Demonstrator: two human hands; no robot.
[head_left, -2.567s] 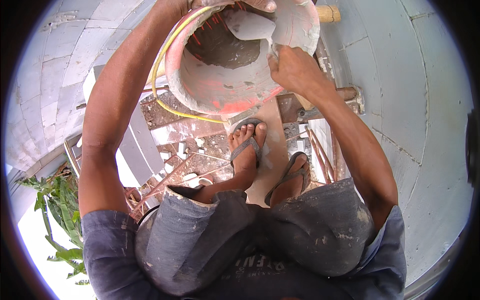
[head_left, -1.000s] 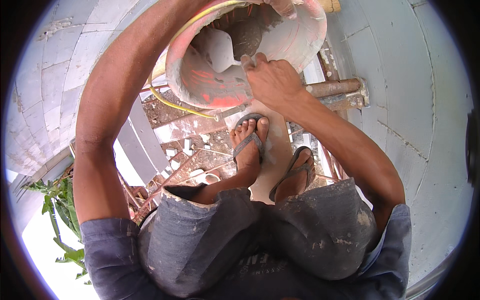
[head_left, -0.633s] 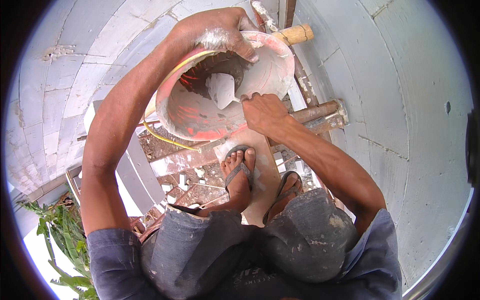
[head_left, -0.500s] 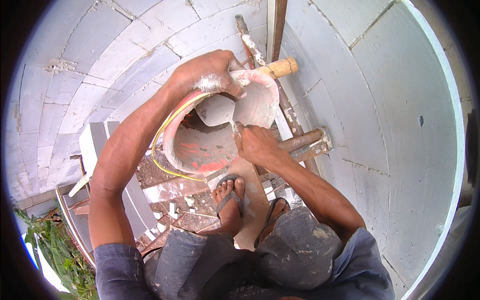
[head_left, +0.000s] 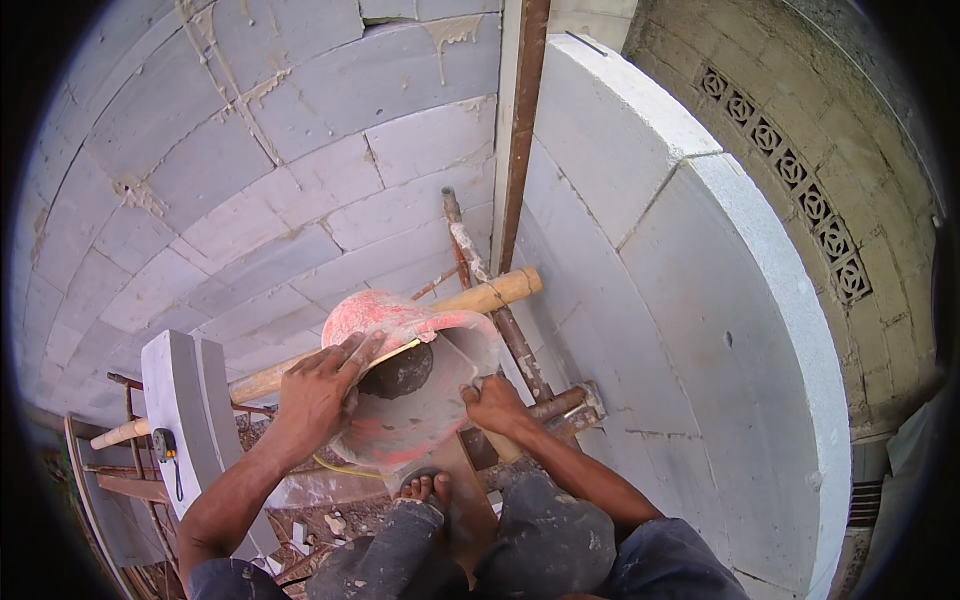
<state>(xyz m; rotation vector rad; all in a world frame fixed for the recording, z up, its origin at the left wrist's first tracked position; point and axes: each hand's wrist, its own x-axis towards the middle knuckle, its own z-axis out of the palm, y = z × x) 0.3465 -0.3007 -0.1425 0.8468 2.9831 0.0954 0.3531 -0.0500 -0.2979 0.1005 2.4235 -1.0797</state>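
A red bucket (head_left: 420, 430), crusted with pale mortar, lies tilted with its mouth toward me, grey mix deep inside. A thin yellow handle (head_left: 399, 352) runs over it. My left hand (head_left: 325, 390) is closed on the bucket's left rim, by the handle. My right hand (head_left: 492, 405) grips the handle of a trowel (head_left: 458, 358) inside the bucket's right side; its blade is partly hidden. A bare foot (head_left: 425, 490) in a sandal rests below the bucket on a board (head_left: 465, 515).
Pale block walls (head_left: 250, 250) stand ahead and right (head_left: 680, 330). A bamboo pole (head_left: 507, 287) and rusty pipes (head_left: 525, 355) cross behind the bucket. At left are upright white blocks (head_left: 165, 390) with a tape measure (head_left: 162, 448) and scaffold frames. Rubble lies below.
The view has tilted up, showing more walls. My left hand has shifted from the bucket's upper rim to its left. The trowel blade has moved rightward within the bucket.
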